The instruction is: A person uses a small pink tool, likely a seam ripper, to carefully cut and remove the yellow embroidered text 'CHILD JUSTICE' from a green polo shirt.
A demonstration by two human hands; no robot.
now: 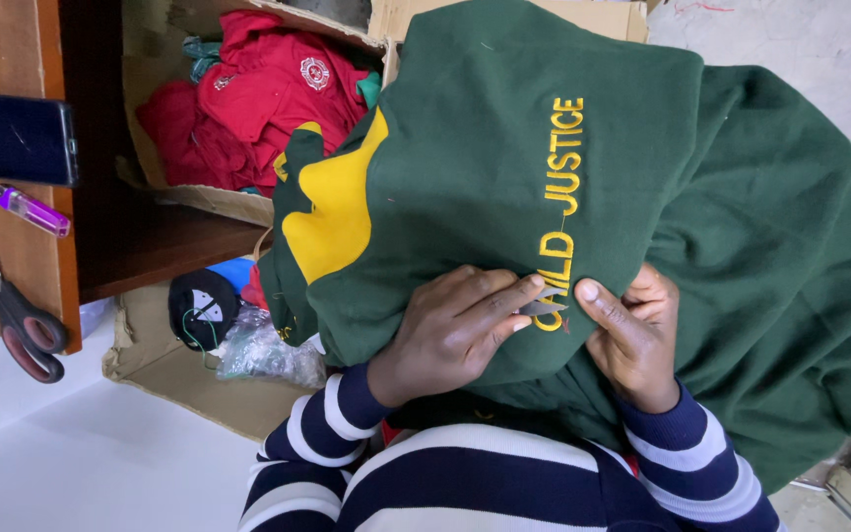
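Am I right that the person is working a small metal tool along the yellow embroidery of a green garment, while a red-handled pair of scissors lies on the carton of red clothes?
Not quite: the head view shows the scissors lying on the wooden tabletop at left, beside a purple lighter, not on the carton. The rest holds: the left hand works the small metal tool on the green garment.

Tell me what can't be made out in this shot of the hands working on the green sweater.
- Small metal tool in the left hand, head view: mostly covered by the fingers, so its kind is unclear.
- Right hand: its fingers curl under the green sweater.
- Red clothes in the cardboard box: partly hidden by the sweater.
- Scissors: blade tips cut off by the left edge.
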